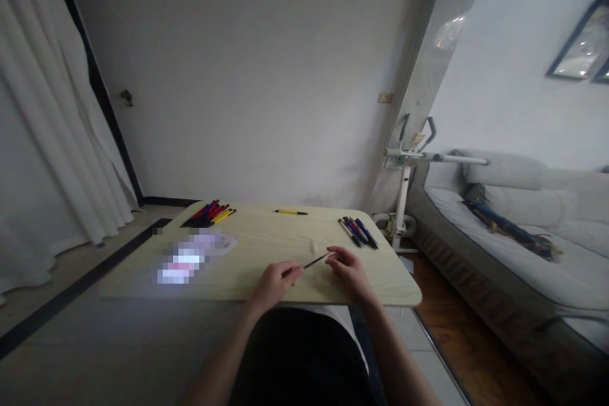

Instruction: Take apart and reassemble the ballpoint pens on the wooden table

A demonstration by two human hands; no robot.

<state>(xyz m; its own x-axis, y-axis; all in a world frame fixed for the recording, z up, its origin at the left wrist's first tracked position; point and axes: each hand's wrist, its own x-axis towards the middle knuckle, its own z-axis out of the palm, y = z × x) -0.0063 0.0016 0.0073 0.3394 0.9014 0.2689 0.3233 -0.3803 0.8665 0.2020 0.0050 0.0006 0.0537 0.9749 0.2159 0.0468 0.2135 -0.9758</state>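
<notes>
Over the near middle of the table, my left hand point(280, 280) pinches one end of a thin dark rod that looks like a pen refill point(314, 261). The refill slants up to the right. At its other end, the thumb and index finger of my right hand point(349, 268) close around the tip. Just beyond the refill, a small whitish piece point(313, 246) lies on the tabletop; its kind is unclear. Farther back, a yellow pen point(291, 212) with dark ends lies by itself near the far edge.
The pale wooden table point(266, 241) has several pens point(358, 232) at right and a pile of red, blue, yellow and black pens point(209, 213) at far left. A blurred-out bright object point(183, 261) lies front left beside a paper point(225, 245). Exercise equipment point(403, 196) and a sofa point(518, 235) stand right.
</notes>
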